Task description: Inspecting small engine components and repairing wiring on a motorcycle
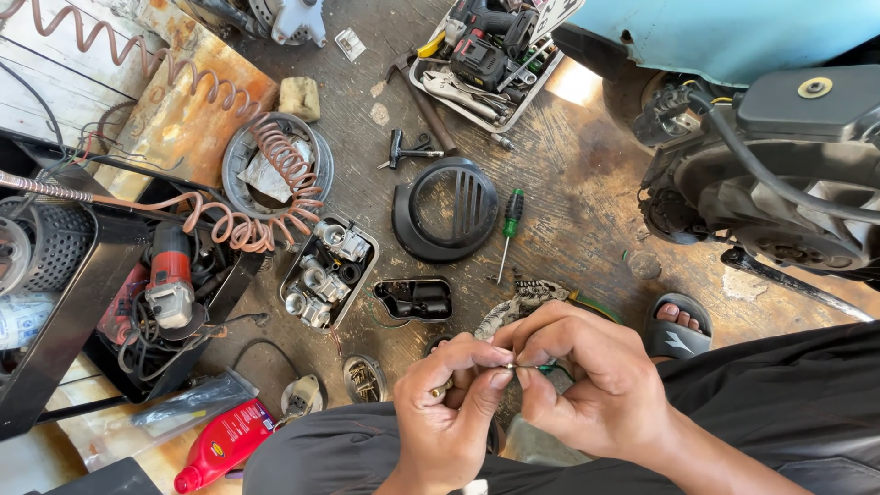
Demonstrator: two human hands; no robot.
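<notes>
the left hand (449, 403) and the right hand (582, 385) meet at the lower middle of the frame, fingertips pressed together on a small metal part (510, 366) that sits exactly between them. both hands pinch it, thumb against forefinger, and neither is nearer than the other. the part's long axis runs roughly left to right across the frame, from one pinch into the other; its right end seems to carry on into a thin green wire (546, 369) tucked under the right hand's fingers, though it is too small to be sure. just above the hands lies a braided cable bundle (518, 302), then a green-handled screwdriver (510, 229) pointing down toward them, beside a round black vent cover (446, 209). left of the hands sit a small tin of brass bits (363, 378) and a red bottle (225, 445).
</notes>
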